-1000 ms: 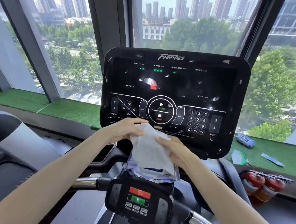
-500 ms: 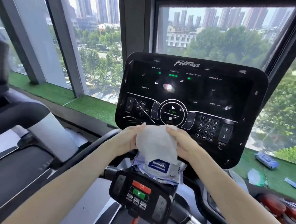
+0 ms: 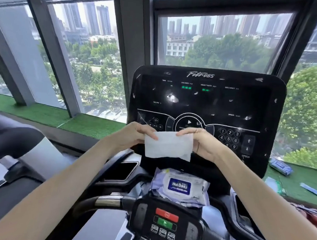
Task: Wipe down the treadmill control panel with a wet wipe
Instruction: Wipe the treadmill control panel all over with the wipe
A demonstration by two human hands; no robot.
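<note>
White wet wipe [image 3: 168, 145] stretched flat in the air before the lower part of the black control panel [image 3: 206, 104], pinched at top corners by left hand [image 3: 135, 135] and right hand [image 3: 201, 143], perhaps not touching it, above the wipes pack [image 3: 180, 188].

A single wide-angle view comes from the person's head, facing forward and a little down, close behind the treadmill control panel [image 3: 206, 107], which fills the centre. Both forearms run in from the bottom corners toward it. The handlebar console [image 3: 167, 223] sits nearest, at the bottom edge. Straight lines bow toward the frame's sides. Beyond the panel's top edge the view passes through windows [image 3: 222, 40] to a city skyline
</note>
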